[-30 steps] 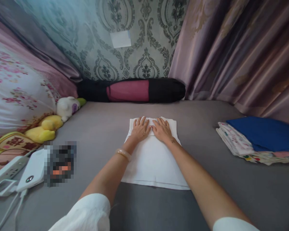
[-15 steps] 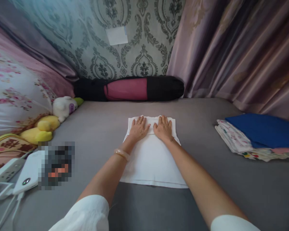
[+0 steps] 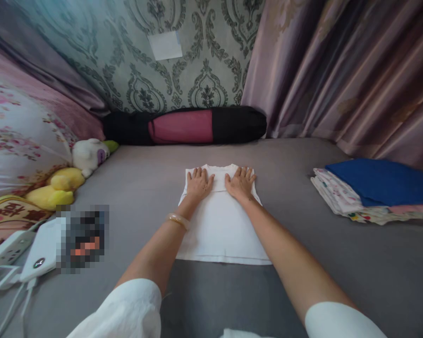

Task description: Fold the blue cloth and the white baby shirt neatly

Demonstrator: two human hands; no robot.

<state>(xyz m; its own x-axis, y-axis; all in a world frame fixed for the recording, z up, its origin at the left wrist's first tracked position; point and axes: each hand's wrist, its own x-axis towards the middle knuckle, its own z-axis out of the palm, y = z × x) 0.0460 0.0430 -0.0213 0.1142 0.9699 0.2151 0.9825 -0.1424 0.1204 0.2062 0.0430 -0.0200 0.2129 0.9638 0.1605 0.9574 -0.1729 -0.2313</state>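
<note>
A white shirt [image 3: 223,230] lies flat on the grey bed sheet, its neckline at the far end and its hem towards me. My left hand [image 3: 199,183] rests flat on the upper left of the shirt, fingers spread. On the upper right, my right hand [image 3: 240,182] presses flat as well, its fingers apart. Between the two hands a strip of the shirt's chest shows, with a crease across it. A pale bangle [image 3: 178,219] circles my left wrist.
To the right is a stack of folded clothes [image 3: 380,183], blue on top. A black and pink rolled bag [image 3: 183,126] lies along the wall. At left are plush toys [image 3: 65,180], a power bank [image 3: 44,253], a power strip [image 3: 10,249] and a floral pillow [image 3: 17,136].
My hands have slid outward, farther apart, towards the shirt's shoulders, with the fingers spread wider. More of the neckline shows between them. The whole view has shifted slightly.
</note>
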